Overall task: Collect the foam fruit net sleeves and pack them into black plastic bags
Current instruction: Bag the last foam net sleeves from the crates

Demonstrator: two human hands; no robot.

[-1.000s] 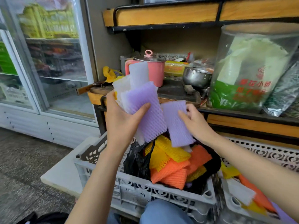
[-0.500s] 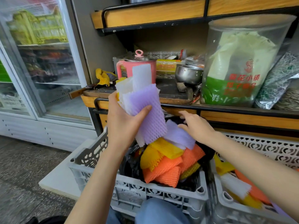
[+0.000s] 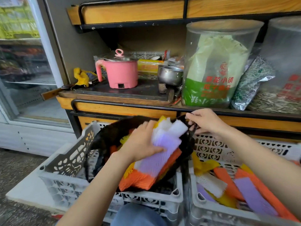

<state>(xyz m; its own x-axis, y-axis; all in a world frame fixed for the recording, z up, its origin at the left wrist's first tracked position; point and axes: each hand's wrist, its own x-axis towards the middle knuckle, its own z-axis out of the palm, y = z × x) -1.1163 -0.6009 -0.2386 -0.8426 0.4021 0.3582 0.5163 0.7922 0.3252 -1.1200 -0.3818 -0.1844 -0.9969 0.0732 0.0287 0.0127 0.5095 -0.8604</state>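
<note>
Foam sleeves [image 3: 156, 159] slant, tops toward shelf [image 3: 123, 110], gripped by left hand [image 3: 141, 142]; right hand [image 3: 206, 123] pinches black bag [image 3: 101, 140].

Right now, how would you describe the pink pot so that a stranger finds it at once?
Find the wooden shelf above the grey crates. On its dark tray, between a yellow cloth and a steel bowl, stands the pink pot. Only it is pink, with a side handle and glass lid.

head-worn wide view (close in), forward and down onto grey crate [image 3: 68, 185]
</note>
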